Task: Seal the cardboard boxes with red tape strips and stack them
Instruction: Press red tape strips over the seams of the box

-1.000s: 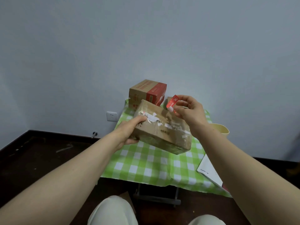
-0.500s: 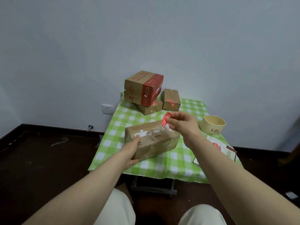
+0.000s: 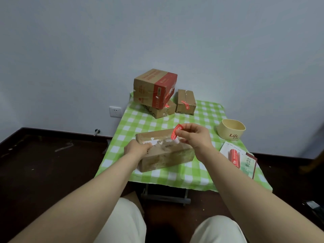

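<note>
The person wore pale cream trousers (image 3: 217, 230), plain and unpatterned, in a smooth light cloth. They showed over both thighs along the bottom of the view, with soft folds on the left leg (image 3: 122, 216). The left arm (image 3: 91, 193) and the right arm (image 3: 249, 188) were bare along all their visible length. The left hand (image 3: 137, 148) and the right hand (image 3: 194, 137) were bare too. Blur and the wide lens hid any finer marks on the cloth.
</note>
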`<state>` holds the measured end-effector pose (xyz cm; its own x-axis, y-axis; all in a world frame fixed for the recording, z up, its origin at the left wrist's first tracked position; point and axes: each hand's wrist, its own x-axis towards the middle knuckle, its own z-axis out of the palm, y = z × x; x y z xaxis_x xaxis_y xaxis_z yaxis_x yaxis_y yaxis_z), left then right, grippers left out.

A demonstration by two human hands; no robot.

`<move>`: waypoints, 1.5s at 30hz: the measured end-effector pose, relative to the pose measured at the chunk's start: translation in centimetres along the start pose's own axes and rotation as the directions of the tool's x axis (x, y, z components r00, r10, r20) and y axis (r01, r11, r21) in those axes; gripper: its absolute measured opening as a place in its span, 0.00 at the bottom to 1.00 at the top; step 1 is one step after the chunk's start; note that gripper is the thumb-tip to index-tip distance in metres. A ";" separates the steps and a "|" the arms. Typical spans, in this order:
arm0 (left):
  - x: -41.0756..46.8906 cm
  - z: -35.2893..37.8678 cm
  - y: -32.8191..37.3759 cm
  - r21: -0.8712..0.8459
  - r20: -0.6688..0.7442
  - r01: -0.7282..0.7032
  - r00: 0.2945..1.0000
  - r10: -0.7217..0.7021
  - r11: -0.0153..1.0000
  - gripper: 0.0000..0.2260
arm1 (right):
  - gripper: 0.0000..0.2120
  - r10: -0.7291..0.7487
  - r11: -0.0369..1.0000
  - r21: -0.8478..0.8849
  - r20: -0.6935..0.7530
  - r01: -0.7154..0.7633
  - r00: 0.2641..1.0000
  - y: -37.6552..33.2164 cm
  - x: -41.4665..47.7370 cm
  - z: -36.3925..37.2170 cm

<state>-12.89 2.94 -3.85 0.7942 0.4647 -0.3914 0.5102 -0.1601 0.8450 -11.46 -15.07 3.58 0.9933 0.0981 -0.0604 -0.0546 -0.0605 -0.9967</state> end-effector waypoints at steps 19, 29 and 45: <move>-5.3 -0.3 5.4 -0.355 0.223 -0.137 0.948 0.226 0.925 0.16 | 0.18 0.031 0.983 0.184 -0.014 -0.028 0.999 -0.2 -0.1 0.8; -4.6 -2.4 5.9 -0.402 0.214 -0.089 0.958 0.188 0.911 0.17 | 0.04 0.109 0.985 0.137 -0.008 -0.107 0.994 0.1 -0.1 1.6; -3.4 -3.5 5.1 -0.408 0.205 -0.073 0.964 0.169 0.910 0.14 | 0.04 0.112 0.993 0.028 0.032 -0.113 0.993 1.0 0.7 1.3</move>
<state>-14.11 3.61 3.05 0.9196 0.2427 -0.3090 0.2715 0.1760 0.9462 -10.93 -13.76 2.50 0.9772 0.1226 -0.1734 -0.1692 -0.0438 -0.9846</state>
